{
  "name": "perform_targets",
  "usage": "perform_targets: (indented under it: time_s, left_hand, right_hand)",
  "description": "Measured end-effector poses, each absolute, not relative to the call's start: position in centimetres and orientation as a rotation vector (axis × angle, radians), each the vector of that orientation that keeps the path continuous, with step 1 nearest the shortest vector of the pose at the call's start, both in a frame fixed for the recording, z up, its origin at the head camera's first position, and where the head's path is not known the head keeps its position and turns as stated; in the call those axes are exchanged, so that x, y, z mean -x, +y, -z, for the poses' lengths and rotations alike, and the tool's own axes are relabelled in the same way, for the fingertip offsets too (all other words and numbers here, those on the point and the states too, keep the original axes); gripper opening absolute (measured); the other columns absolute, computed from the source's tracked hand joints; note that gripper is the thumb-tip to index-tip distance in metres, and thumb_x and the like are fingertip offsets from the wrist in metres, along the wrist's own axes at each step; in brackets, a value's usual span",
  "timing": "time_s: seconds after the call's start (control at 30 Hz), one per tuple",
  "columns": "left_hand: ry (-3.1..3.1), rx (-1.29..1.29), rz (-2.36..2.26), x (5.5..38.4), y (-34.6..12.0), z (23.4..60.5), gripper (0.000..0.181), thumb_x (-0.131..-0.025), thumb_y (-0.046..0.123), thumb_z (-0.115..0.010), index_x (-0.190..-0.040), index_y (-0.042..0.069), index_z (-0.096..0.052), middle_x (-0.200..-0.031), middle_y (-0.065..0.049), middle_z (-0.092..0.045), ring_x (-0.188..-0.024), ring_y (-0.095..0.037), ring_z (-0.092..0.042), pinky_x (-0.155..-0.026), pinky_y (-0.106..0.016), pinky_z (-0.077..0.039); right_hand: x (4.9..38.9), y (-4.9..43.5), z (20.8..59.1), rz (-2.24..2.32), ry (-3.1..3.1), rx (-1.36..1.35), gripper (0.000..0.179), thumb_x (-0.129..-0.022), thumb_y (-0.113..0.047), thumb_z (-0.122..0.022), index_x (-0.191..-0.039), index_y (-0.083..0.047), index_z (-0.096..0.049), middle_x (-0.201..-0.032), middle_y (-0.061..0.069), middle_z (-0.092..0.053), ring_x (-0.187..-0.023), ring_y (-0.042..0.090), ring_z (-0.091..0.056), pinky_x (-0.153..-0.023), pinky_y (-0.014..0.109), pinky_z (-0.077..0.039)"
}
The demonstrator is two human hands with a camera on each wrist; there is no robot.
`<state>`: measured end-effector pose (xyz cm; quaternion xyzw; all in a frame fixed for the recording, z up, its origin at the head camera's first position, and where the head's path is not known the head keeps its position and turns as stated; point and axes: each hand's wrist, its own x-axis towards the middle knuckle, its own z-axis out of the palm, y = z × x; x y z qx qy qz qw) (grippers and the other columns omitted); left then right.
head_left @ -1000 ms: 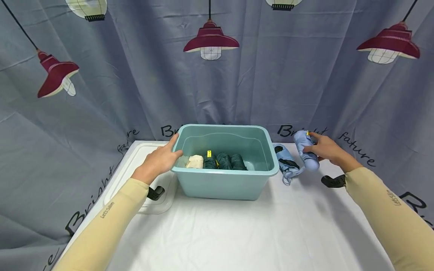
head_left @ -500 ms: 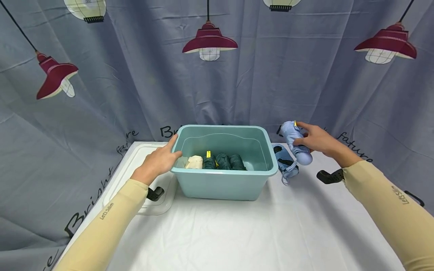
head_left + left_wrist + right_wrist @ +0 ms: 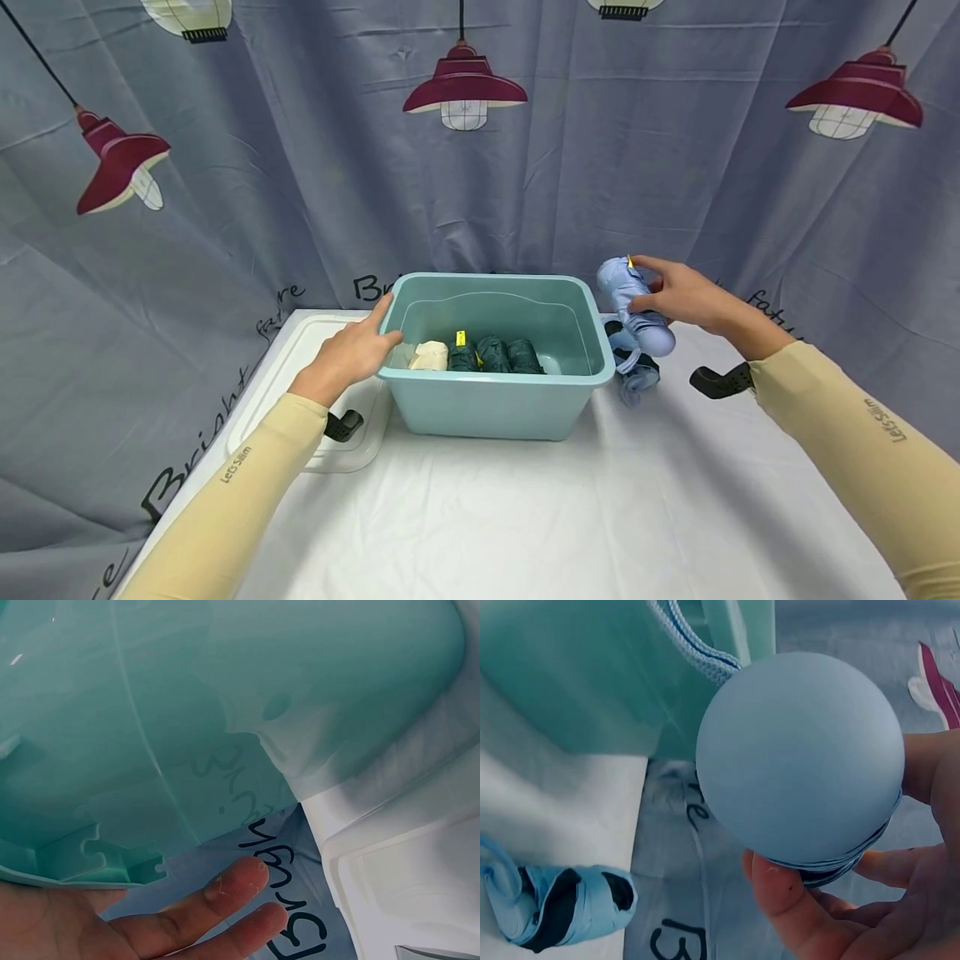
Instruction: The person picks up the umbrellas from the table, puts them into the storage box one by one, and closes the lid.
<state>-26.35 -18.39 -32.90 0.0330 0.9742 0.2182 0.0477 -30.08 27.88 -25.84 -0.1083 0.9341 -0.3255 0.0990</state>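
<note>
My right hand (image 3: 686, 296) grips a folded light-blue umbrella (image 3: 626, 287) with a small yellow tag, raised just right of the teal plastic bin (image 3: 487, 408). In the right wrist view its rounded pale-blue handle end (image 3: 802, 761) faces the camera, and a wrist cord hangs beside it. Another folded blue umbrella with black patches (image 3: 577, 907) lies on the table below. My left hand (image 3: 348, 354) rests at the bin's left rim. In the left wrist view, its fingers (image 3: 240, 885) extend fairly straight outside the bin wall.
Inside the bin lie a cream rolled bundle (image 3: 430, 356) and several dark green ones (image 3: 495, 356), one with a yellow tag. A white lid (image 3: 360, 450) lies on the table, partly under my left arm. A printed grey curtain (image 3: 570, 183) hangs behind the white table (image 3: 480, 525).
The blue umbrella in my right hand has moved left and upward, toward the bin's right side. My left hand keeps its place at the rim.
</note>
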Motion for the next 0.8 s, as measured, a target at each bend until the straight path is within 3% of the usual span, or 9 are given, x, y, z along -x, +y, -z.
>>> perform_targets:
  time_s: [0.17, 0.37, 0.8]
  left_hand:
    - [2.971, -0.099, -0.662, 26.4, -18.4, 32.9, 0.076, -0.100, 0.051, -0.035, -0.162, 0.037, 0.006, -0.153, -0.024, -0.045, -0.119, -0.042, -0.059, -0.093, -0.060, -0.046]
    - [2.982, -0.101, -0.673, 26.4, -18.4, 32.9, 0.076, -0.100, 0.051, -0.035, -0.162, 0.037, 0.004, -0.150, -0.024, -0.049, -0.110, -0.039, -0.062, -0.089, -0.058, -0.047]
    - [2.984, -0.101, -0.672, 26.5, -18.4, 32.9, 0.076, -0.099, 0.051, -0.035, -0.163, 0.035, 0.003, -0.152, -0.024, -0.046, -0.119, -0.040, -0.059, -0.092, -0.059, -0.045]
  right_hand:
    - [30.2, 26.9, 25.5, 0.938, 2.767, 0.356, 0.087, -0.094, -0.022, -0.067, -0.162, -0.008, -0.016, -0.135, 0.033, -0.050, -0.108, 0.034, -0.059, -0.075, 0.036, -0.057]
    - [30.3, 25.5, 24.6, 0.904, 2.773, 0.402, 0.086, -0.093, -0.021, -0.067, -0.162, -0.009, -0.018, -0.126, 0.029, -0.058, -0.095, 0.026, -0.064, -0.073, 0.035, -0.056]
    - [30.4, 22.0, 23.3, 0.811, 2.743, 0.445, 0.081, -0.092, -0.022, -0.068, -0.160, -0.011, -0.025, -0.115, 0.021, -0.065, -0.076, 0.019, -0.061, -0.064, 0.036, -0.050]
